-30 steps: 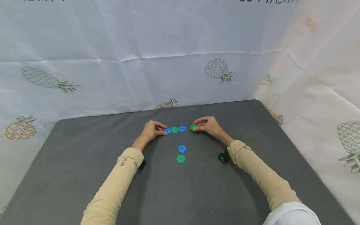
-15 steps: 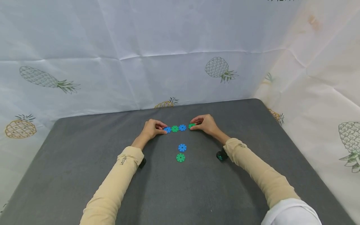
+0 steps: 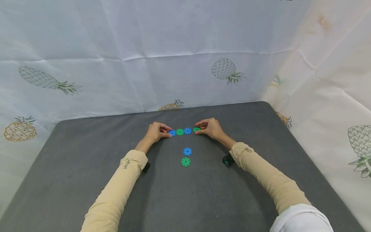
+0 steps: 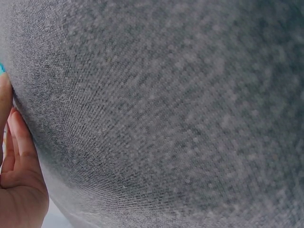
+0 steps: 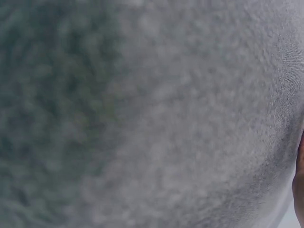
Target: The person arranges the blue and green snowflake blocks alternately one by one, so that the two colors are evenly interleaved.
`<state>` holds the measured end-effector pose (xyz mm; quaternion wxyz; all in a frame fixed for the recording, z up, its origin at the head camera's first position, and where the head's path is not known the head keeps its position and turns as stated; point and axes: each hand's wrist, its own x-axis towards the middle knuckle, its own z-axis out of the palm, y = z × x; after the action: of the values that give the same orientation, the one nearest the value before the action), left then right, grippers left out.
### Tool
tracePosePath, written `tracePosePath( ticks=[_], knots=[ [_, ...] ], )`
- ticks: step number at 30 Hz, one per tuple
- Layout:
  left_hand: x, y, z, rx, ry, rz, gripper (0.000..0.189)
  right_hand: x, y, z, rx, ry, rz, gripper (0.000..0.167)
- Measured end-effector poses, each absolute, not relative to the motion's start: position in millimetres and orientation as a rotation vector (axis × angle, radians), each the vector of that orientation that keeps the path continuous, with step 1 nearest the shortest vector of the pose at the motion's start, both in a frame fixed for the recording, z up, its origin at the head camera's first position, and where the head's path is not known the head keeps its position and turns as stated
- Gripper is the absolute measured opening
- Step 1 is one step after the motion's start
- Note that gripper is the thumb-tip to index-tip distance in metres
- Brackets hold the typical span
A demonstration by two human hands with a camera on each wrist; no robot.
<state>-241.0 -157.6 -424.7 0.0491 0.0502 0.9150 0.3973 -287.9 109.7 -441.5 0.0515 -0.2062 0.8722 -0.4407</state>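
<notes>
Toward the back of the table, a short row of flat notched plastic discs runs between my hands. My left hand pinches the blue disc at the row's left end, thumb in front and fingers behind. A green disc and another blue disc follow side by side. Just right of these, a second green disc is pinched by my right hand, with a small gap to its blue neighbour. In the left wrist view, fingers show at the left edge; the right wrist view catches only a sliver of hand.
Nearer to me, one blue disc and one green disc lie flat, one in front of the other. Dark grey cloth covers the table. A white pineapple-print curtain rises behind it and along the right.
My right hand has moved left with its green disc, closing much of the gap to the row. My left hand keeps its pinch on the blue disc. The view has tilted slightly.
</notes>
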Motion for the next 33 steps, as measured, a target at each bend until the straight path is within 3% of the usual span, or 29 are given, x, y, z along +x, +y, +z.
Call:
tracePosePath(
  ticks=[7,33],
  knots=[
    [-240,-159,-426,0.159,2.789,1.22,0.024,-290,123,-440,-0.608,2.484,-1.458,0.036],
    [-235,-155,-426,0.158,2.797,1.24,0.024,-292,124,-439,-0.705,2.59,-1.356,0.022]
  ],
)
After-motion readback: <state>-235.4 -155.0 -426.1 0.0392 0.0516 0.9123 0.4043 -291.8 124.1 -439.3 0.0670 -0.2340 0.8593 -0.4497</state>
